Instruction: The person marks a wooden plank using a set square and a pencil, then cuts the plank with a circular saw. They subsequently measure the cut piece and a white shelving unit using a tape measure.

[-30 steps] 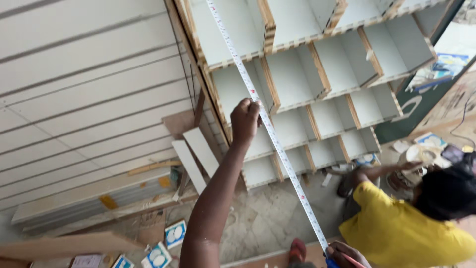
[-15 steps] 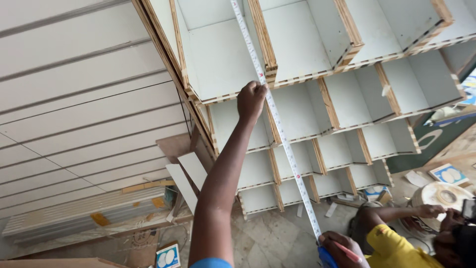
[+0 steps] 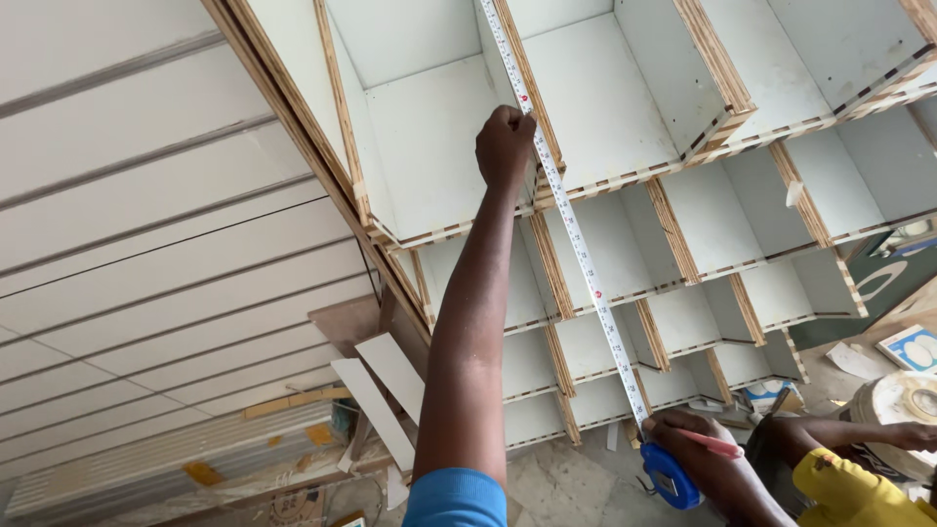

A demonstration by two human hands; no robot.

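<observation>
My left hand [image 3: 506, 144] is raised at arm's length, its fingers closed on a white measuring tape [image 3: 576, 244] and pressing it against the plywood front edge of a white cubby shelf unit [image 3: 703, 98]. The tape runs straight down the front of the unit, past several rows of compartments. Low in the view, my right hand [image 3: 698, 454] grips the tape's blue case [image 3: 671, 476] together with a pink pencil [image 3: 708, 444].
A slatted white wall panel [image 3: 146, 244] stands left of the unit. Loose white boards [image 3: 386, 390] and offcuts lean at its foot. A person in a yellow shirt [image 3: 849, 493] crouches at bottom right, one arm reaching towards a round white object [image 3: 903, 405].
My left hand has slid higher up the shelf front along the tape, and the view has tilted upwards and closer. The right hand keeps the case low.
</observation>
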